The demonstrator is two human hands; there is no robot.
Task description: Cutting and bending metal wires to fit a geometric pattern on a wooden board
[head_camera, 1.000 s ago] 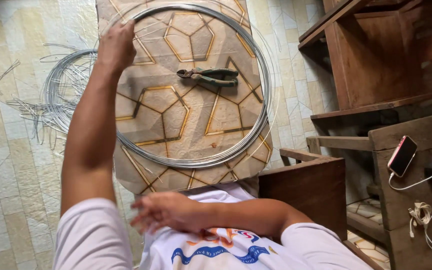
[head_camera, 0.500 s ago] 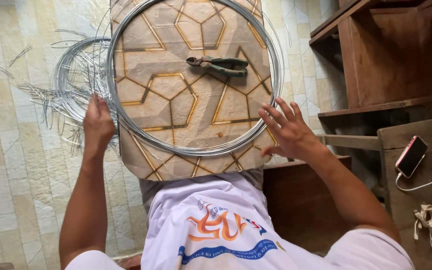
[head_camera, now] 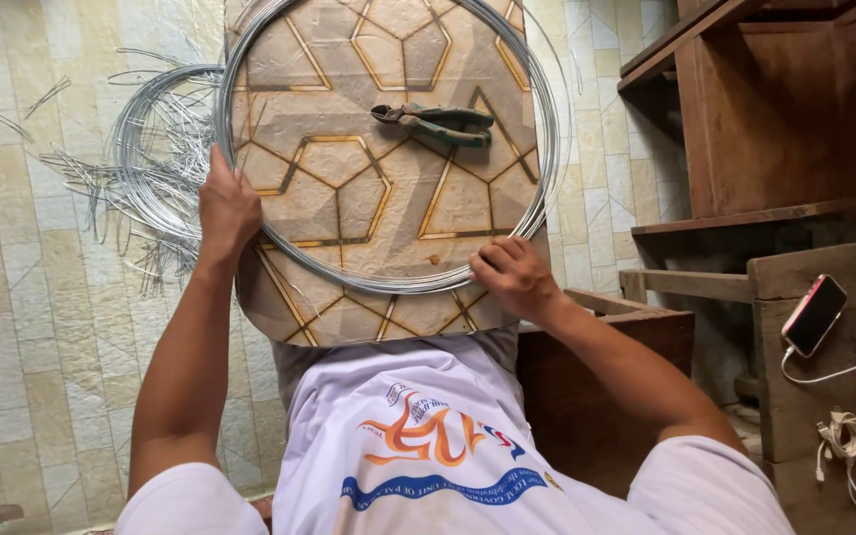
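Silver-grey wire hoop [head_camera: 279, 248]; tan board [head_camera: 388, 188] with gold-lined hexagons; green-handled pliers [head_camera: 435, 124]; pale yellow tiled floor [head_camera: 22, 327]; red phone [head_camera: 812, 315].

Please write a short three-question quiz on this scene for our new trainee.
1. True or false: the green-handled pliers lie inside the large round coil of silver wire.
2. Which hand touches the coil's lower edge? A) left hand B) right hand
3. Fill in: the coil rests on a board patterned with gold-lined ______.

Key: 1 true. 2 B; the left hand rests on the coil's left side. 3 hexagons.
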